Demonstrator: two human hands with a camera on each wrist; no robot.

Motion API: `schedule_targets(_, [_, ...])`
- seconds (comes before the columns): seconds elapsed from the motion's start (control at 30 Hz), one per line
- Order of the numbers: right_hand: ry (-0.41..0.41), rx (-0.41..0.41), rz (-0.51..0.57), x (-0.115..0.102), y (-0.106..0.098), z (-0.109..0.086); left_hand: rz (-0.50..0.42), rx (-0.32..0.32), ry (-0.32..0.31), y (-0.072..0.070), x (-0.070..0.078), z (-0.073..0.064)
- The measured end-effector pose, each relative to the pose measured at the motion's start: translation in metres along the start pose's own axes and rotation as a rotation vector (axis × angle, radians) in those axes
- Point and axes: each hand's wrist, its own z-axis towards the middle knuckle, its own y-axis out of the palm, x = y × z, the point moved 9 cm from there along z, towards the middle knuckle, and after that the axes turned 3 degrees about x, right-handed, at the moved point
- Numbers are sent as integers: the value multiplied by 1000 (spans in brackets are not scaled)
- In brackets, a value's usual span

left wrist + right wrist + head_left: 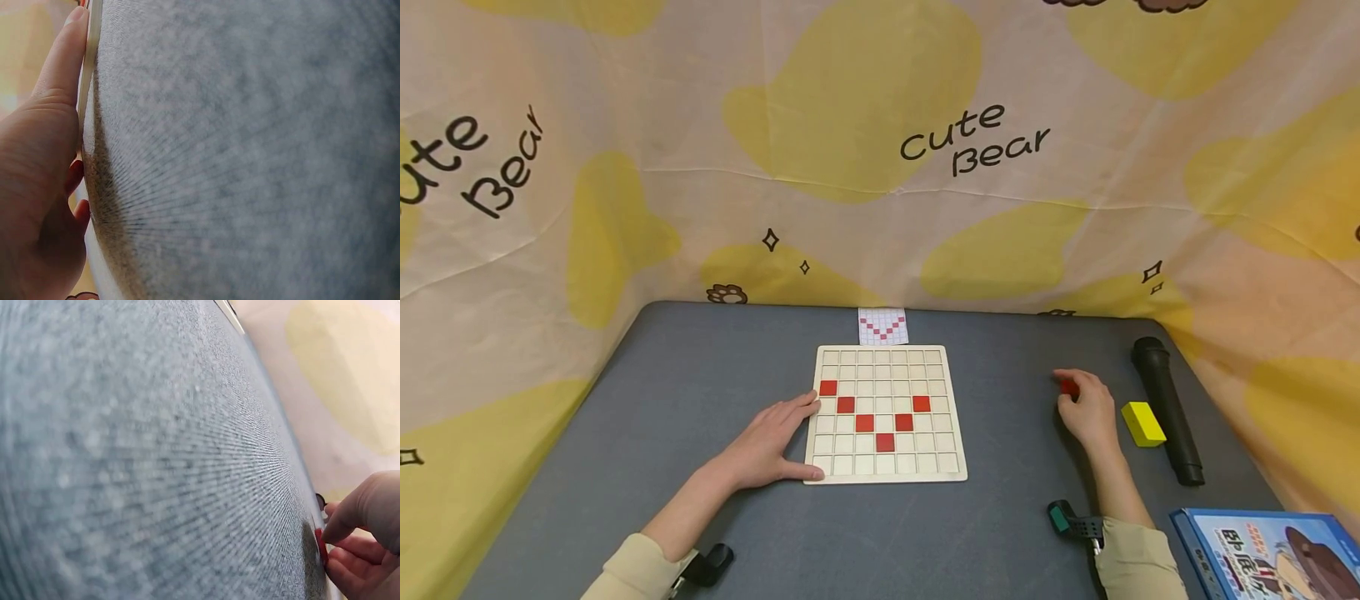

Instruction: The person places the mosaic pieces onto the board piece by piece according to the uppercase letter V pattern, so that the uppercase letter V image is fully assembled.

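A cream grid board (955, 467) lies flat on the table, with several red square tiles (885, 442) set in its cells in a V-like pattern. My left hand (775, 442) rests against the board's left side, its fingers extended and the thumb on the near left corner. Off to the board's right, my right hand (1088, 412) is low over the table and pinches a red tile (321, 545) between thumb and fingers. From the head view that tile is partly hidden by the fingers.
A small card (883, 327) with a pink V pattern lies behind the board. Right of my right hand are a yellow block (1143, 424) and a black microphone (1168, 408). A blue box (1270, 550) occupies the near right corner. Printed cloth (850, 125) hangs around the grey table (700, 367).
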Motion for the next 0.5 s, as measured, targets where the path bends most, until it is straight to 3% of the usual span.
schedule_targets(0.5, [-25, 9, -10, -5, 2, -2, 0, -6, -9, 1, 0, 0])
